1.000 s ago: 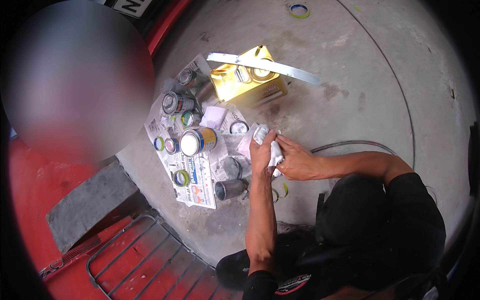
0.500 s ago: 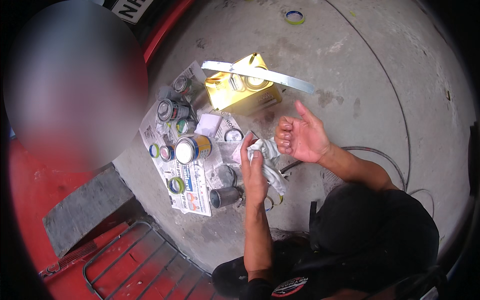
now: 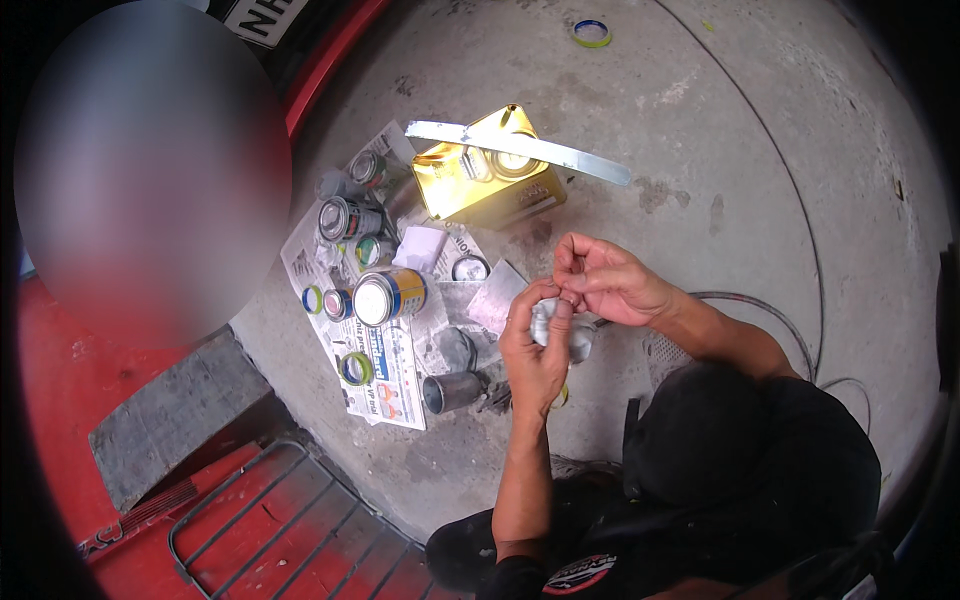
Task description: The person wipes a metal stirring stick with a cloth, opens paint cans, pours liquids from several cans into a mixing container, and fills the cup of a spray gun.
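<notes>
Through my feed I make out print on the newspaper [image 3: 393, 372], dark letters on a white plate [image 3: 265, 20], and a lettered shirt emblem [image 3: 582, 575].

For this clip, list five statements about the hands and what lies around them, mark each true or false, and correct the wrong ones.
1. The left hand holds a white cloth. True.
2. The metal strip lies flat on the floor. False: it lies across the top of the gold tin.
3. The right hand is far from the left hand. False: it is close beside it.
4. A can with a yellow-and-blue label rests on the newspaper. True.
5. No ring lies beyond the gold tin. False: a green-and-blue ring lies there.
</notes>
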`<control>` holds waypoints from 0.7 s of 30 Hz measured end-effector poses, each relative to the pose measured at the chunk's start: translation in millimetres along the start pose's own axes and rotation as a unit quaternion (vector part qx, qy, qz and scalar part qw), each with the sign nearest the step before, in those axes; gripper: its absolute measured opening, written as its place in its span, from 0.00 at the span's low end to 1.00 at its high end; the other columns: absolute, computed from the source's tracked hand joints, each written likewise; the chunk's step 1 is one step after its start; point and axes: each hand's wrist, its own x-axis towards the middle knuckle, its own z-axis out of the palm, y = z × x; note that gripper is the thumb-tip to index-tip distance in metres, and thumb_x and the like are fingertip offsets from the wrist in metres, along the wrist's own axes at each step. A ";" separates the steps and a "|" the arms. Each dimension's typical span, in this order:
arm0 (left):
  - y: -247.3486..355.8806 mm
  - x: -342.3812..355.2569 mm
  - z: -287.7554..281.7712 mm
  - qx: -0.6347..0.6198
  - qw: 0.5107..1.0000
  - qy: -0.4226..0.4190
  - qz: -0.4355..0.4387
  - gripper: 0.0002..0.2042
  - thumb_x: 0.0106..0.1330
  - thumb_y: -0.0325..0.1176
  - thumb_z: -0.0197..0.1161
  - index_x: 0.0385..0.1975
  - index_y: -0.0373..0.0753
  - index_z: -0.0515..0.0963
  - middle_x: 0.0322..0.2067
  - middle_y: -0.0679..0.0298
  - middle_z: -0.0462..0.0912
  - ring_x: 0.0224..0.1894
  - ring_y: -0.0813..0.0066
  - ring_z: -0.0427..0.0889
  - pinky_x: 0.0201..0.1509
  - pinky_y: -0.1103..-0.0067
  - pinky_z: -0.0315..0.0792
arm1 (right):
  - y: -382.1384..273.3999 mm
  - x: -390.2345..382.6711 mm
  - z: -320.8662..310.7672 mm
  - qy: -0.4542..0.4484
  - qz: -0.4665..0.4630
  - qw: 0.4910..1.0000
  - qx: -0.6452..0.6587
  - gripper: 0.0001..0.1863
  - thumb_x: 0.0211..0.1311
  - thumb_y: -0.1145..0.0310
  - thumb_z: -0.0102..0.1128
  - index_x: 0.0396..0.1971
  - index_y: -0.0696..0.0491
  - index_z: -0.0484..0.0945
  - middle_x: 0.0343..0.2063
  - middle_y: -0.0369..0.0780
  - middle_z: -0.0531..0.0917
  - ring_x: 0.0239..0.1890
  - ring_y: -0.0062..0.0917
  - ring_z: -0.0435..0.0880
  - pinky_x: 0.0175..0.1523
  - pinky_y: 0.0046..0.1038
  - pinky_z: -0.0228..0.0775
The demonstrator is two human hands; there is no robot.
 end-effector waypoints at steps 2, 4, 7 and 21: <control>7.1 -0.8 -1.4 0.002 1.000 0.010 0.007 0.11 0.66 0.28 0.63 0.46 0.36 0.75 0.45 0.57 0.81 0.47 0.72 0.78 0.52 0.78 0.71 | -0.5 -0.3 -0.4 -0.017 0.005 1.000 0.013 0.15 0.52 0.80 0.56 0.39 0.53 0.66 0.32 0.35 0.69 0.36 0.19 0.69 0.42 0.22 0.64; 10.5 -1.5 -0.2 -0.030 0.999 0.010 -0.019 0.12 0.64 0.26 0.64 0.46 0.37 0.75 0.45 0.58 0.80 0.48 0.72 0.78 0.54 0.78 0.70 | -2.9 -1.4 -1.3 -0.032 0.009 0.999 0.023 0.19 0.46 0.84 0.55 0.40 0.53 0.65 0.33 0.36 0.69 0.36 0.19 0.69 0.42 0.22 0.64; 1.7 -4.6 -0.9 -0.032 0.999 0.023 0.024 0.14 0.61 0.24 0.66 0.46 0.37 0.76 0.47 0.58 0.80 0.50 0.71 0.77 0.55 0.77 0.69 | -4.2 -0.7 1.3 -0.047 0.008 0.999 0.016 0.23 0.40 0.86 0.51 0.40 0.53 0.64 0.34 0.35 0.68 0.36 0.20 0.69 0.42 0.22 0.64; 6.9 -2.4 10.2 0.054 0.992 0.052 0.103 0.15 0.56 0.21 0.67 0.44 0.36 0.76 0.45 0.56 0.80 0.48 0.65 0.79 0.54 0.75 0.70 | 2.2 -2.2 1.6 -0.014 -0.006 1.000 -0.010 0.20 0.42 0.86 0.45 0.37 0.51 0.63 0.31 0.33 0.65 0.35 0.17 0.64 0.38 0.19 0.58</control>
